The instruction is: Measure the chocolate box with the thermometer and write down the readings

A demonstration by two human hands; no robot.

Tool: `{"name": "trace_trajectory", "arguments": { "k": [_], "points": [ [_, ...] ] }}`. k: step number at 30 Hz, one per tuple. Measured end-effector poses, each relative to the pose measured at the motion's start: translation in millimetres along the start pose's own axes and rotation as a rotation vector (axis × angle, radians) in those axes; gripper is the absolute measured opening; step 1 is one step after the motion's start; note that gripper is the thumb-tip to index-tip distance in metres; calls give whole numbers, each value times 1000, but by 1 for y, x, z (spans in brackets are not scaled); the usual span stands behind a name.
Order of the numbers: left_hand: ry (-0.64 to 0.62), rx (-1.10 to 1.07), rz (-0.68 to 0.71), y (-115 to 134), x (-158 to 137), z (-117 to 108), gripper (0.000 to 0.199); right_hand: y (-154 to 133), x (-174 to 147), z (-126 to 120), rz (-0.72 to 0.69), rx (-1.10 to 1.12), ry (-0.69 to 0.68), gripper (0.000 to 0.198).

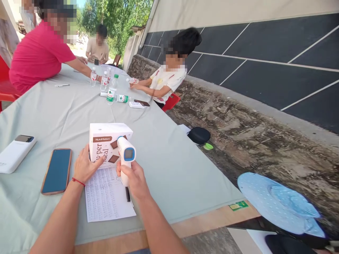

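Observation:
My left hand (87, 163) is closed around the lower left side of a white box (127, 129) printed "NutriMotion", its thumb across the front. My right hand (136, 176) grips the handle of a white and blue infrared thermometer (123, 147). The thermometer's small screen faces me and its nose is at the box's front; whether they touch I cannot tell. Below both hands lies a sheet of paper (103, 203) covered in handwriting, with a black pen (128, 194) on it. A phone (57, 171) in a brown case lies left of my left hand.
A white power bank (17, 153) lies at far left. Several water bottles (112, 90) are farther up the cloth-covered table (164, 169). A person in pink (39, 53) leans in at left; another in a patterned shirt (169, 79) sits at right. A blue hat (278, 201) is beyond the table's right edge.

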State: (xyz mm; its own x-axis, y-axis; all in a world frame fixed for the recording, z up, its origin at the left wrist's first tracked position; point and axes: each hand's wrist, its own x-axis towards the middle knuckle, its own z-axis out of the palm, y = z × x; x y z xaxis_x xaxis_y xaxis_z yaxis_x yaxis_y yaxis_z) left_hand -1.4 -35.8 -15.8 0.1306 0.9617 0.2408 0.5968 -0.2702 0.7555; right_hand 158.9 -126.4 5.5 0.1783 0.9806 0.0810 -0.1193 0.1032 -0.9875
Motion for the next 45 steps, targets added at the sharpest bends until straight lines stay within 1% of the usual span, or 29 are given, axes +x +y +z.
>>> {"name": "trace_trajectory", "arguments": {
  "k": [2,5,7,9,14,17,20,23,25,27,28,30,32,34,36,39,41,43,45],
  "points": [
    [-29,29,4,-1,0,-2,58,-6,-14,-6,12,-17,23,17],
    [-18,-3,-7,-2,1,-4,62,-11,-36,-13,24,-56,73,21],
    [-6,-26,-43,-1,2,-5,62,-14,-49,-17,21,-71,110,24],
    [35,-11,-76,-1,4,-7,61,-16,-60,-20,17,-64,151,27],
    [214,49,-88,-5,13,-9,53,-24,-78,-29,3,-36,225,28],
    [225,97,-105,-7,19,-9,51,-31,-85,-33,-11,-29,238,27],
    [238,132,-89,-11,23,-9,55,-39,-92,-36,-17,-27,245,25],
    [308,12,-79,-18,26,-5,60,-43,-96,-38,-28,-40,259,24],
    [311,-123,-84,-23,28,-1,64,-40,-95,-42,-39,-70,279,24],
    [323,-181,-58,-26,28,1,64,-32,-89,-49,-37,-154,317,25],
    [352,-161,-24,-26,27,1,61,-26,-84,-54,-31,-226,345,28],
    [435,-68,60,-23,24,1,50,-11,-71,-67,0,-444,409,36],
    [467,20,130,-17,18,1,34,8,-56,-83,55,-709,469,46],
    [423,55,165,-10,12,2,21,25,-42,-98,141,-942,447,47],
    [352,51,178,-3,6,5,13,39,-31,-111,143,-1100,398,45],
    [280,28,189,3,0,13,6,51,-23,-124,127,-1237,388,42],
    [247,24,198,4,-2,18,9,53,-21,-127,98,-1296,392,40],
    [216,15,206,3,-4,22,13,51,-22,-124,3,-1326,424,36],
    [190,0,219,2,-5,26,14,48,-22,-114,-116,-1281,445,29]
  ]
}}
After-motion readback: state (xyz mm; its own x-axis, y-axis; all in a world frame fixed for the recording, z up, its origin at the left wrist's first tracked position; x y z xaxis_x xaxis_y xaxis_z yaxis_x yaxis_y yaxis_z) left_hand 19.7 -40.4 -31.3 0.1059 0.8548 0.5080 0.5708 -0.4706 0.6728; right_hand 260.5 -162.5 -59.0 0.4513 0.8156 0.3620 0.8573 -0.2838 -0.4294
